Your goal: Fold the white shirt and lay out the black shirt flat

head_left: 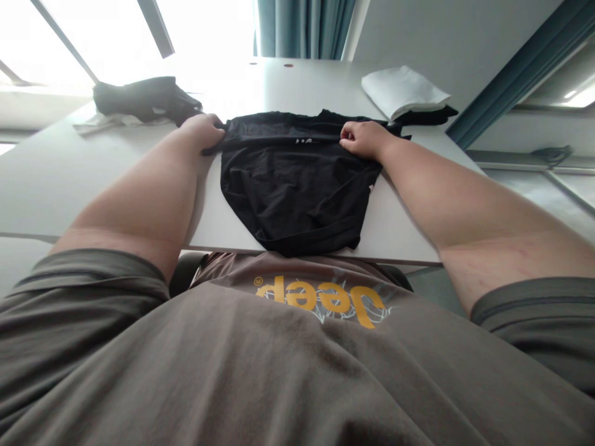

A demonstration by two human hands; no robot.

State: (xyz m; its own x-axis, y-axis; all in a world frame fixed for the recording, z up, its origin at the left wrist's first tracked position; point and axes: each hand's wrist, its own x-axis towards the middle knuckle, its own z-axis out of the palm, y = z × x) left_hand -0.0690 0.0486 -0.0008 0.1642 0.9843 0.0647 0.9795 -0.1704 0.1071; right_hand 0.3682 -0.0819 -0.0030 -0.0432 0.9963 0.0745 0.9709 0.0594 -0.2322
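Observation:
A black T-shirt [297,192] lies spread on the white table in front of me, its lower edge by the table's near edge. Small white print shows near its upper middle, partly hidden in a crease. My left hand [204,131] is closed on the shirt's far left part, by the sleeve. Toward the far right, my right hand [365,139] has its fingers curled and pinches the shirt's cloth. The fabric is wrinkled between and below both hands.
Dark clothing [139,99] is heaped at the table's left, over some white cloth [109,124]. Folded white cloth [404,91] rests on black cloth [427,116] at the far right. Behind the white table [316,80] hangs a blue curtain [304,28].

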